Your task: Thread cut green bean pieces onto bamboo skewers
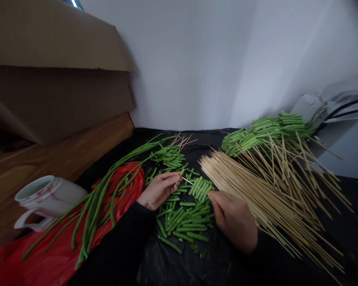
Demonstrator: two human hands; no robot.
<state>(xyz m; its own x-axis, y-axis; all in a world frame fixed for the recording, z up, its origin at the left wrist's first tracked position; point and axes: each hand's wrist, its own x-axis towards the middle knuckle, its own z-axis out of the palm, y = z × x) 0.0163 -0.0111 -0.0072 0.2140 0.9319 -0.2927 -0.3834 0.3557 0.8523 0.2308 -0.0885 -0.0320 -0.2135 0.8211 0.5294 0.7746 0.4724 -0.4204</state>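
My left hand (pixel 162 188) pinches a short piece of green bean (pixel 182 171) at the pointed end of a thin wooden skewer (pixel 187 181). My right hand (pixel 234 216) is closed on the same skewer, just behind a row of threaded bean pieces (pixel 201 189). Below the hands lies a loose heap of cut bean pieces (pixel 187 224) on black plastic sheeting. Beyond my left hand is a small group of bean pieces (pixel 170 156) with skewer ends sticking out.
Bare skewers (pixel 250 186) lie in a thick bundle on the right, with filled bean skewers (pixel 265 133) stacked behind. On the left are long uncut beans (pixel 92 210), a red plastic bag (pixel 131 196), a white mug (pixel 50 198) and a cardboard box (pixel 59 87). A pale wall rises behind.
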